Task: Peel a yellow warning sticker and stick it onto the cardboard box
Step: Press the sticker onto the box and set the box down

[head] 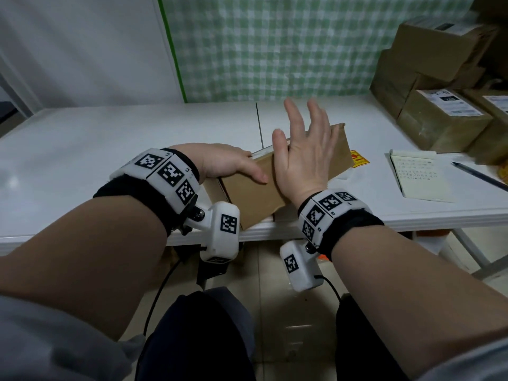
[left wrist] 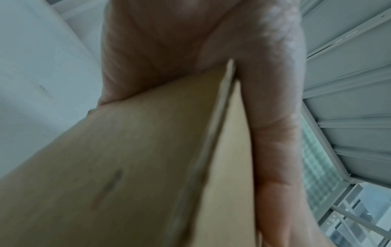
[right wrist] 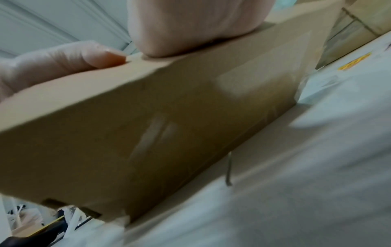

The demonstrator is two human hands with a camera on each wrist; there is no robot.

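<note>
A brown cardboard box (head: 253, 199) lies slantwise on the white table (head: 110, 149), its near corner at the front edge. My left hand (head: 228, 163) holds the box's left end, thumb laid across the top face; its fingers are hidden behind the box. In the left wrist view the palm and thumb (left wrist: 273, 117) wrap the box (left wrist: 127, 167) edge. My right hand (head: 305, 149) rests the heel of its palm on the box top, fingers straight, spread and lifted. A yellow warning sticker (head: 358, 159) lies on the table just right of the box, also visible as the sticker (right wrist: 355, 62) beyond the box (right wrist: 169, 117).
A pale yellow notepad (head: 420, 174) and a dark pen (head: 478, 176) lie right of the sticker. Stacked taped cardboard boxes (head: 439, 116) fill the back right corner. A green checked cloth hangs behind the table. My knees are below the table's front edge.
</note>
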